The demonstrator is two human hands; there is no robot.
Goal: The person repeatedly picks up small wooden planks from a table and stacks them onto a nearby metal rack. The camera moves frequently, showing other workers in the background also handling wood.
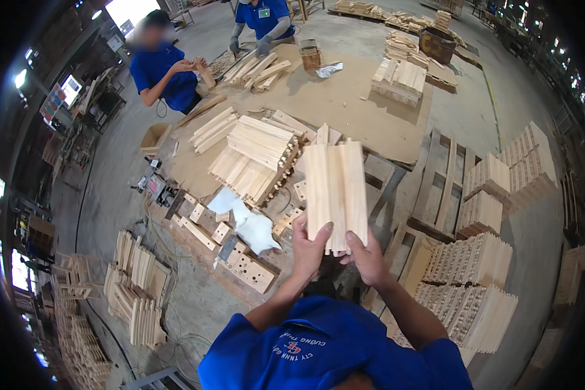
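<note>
I hold a bundle of three pale wooden slats (335,192) upright in front of me, side by side. My left hand (309,249) grips the bundle's lower left edge. My right hand (365,257) grips its lower right edge, thumb on the front face. Just beyond the bundle lies a stack of similar slats (257,156) on the low work board (344,104). My blue shirt fills the bottom of the view.
Stacked dowelled wooden panels (478,279) stand at my right on pallets (439,185). A white cloth (250,224) and small wood blocks lie at left. Two people in blue shirts (166,71) work at the far side. More slat piles (136,286) sit on the floor.
</note>
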